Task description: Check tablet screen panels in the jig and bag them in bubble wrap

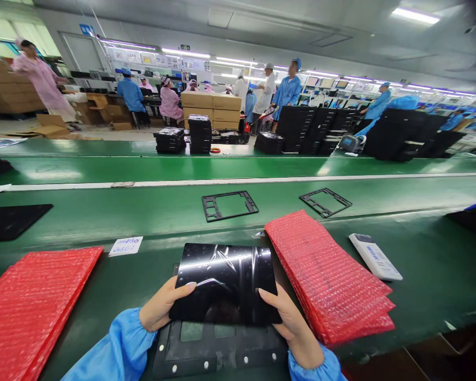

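Observation:
A glossy black screen panel (226,270) with a wrinkled clear film is held up in front of me. My left hand (162,301) grips its left edge, thumb on the face and fingers behind. At the right edge my right hand (285,312) does the same, its fingers mostly hidden. Below the panel lies a black fixture plate (222,352) with round silvery studs and rectangular cutouts, partly covered by the panel. Red bubble-wrap sleeves (329,280) are stacked just right of my right hand.
Another pile of red bubble-wrap sleeves (35,301) lies left, near a handwritten paper label (126,246). Two thin black frames (218,217) (307,202) rest on the green belt (162,211). A white device (375,256) sits right. Black trays (295,127) and several people stand beyond.

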Available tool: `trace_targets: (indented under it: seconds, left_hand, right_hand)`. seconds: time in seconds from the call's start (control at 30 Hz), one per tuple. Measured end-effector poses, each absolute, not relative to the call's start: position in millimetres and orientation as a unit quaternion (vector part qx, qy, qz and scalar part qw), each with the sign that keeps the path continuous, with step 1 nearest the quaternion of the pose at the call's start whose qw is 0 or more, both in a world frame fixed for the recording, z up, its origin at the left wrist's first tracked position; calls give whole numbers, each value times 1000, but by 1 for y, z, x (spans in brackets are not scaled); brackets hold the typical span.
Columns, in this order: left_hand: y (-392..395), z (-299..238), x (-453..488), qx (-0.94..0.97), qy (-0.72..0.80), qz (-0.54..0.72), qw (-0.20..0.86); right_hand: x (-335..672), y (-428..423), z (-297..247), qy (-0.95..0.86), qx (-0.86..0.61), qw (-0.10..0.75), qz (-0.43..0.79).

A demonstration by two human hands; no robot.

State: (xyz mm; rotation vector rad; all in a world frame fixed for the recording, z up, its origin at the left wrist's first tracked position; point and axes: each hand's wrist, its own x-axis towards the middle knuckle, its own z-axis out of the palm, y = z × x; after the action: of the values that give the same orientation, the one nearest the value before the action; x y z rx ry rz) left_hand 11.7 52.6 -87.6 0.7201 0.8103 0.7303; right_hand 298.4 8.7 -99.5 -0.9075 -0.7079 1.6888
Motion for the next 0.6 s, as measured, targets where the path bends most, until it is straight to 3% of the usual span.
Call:
trace_targets:
  seconds: [0.6]
  left_hand:
    - [54,-90,11,341,366,335,798]
  right_hand:
    - [298,9,-99,-291,-378,523,706]
